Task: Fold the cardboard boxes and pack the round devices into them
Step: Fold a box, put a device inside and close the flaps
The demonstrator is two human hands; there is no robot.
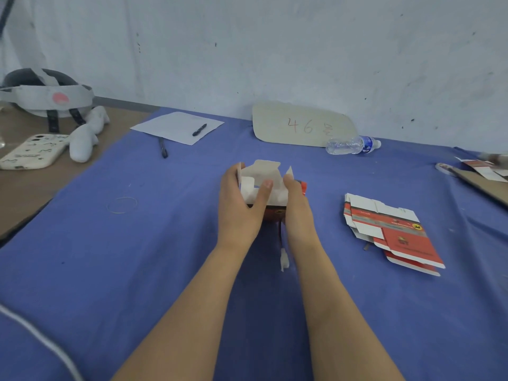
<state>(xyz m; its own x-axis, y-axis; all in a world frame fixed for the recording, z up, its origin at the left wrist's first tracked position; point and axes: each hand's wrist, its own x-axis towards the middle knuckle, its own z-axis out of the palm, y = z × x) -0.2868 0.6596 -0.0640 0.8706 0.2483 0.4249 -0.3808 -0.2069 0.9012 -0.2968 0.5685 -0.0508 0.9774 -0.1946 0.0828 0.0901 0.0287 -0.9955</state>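
Cardboard box (263, 185) stands half-folded at the middle of the blue-covered worktop (137, 270). Its white top flaps are up, and it is gripped from both sides. The left hand (242, 207) curls round the left wall with its thumb pressing an inner flap, and the right hand (298, 210) clamps the right wall, probably to keep the walls square while the flaps tuck in. A thin dark cord with a white end (284, 260) trails from under the box toward the person. It may belong to a round device, but none is visible.

To the right, within easy reach, is a stack of flat red-and-white box blanks (393, 235). Their print is too small to read.

Farther back a plastic water bottle (353, 144) lies on its side, its blue label unreadable. Behind it a cardboard sheet (302, 125) leans against the wall, marked "46" in red, likely a station number.
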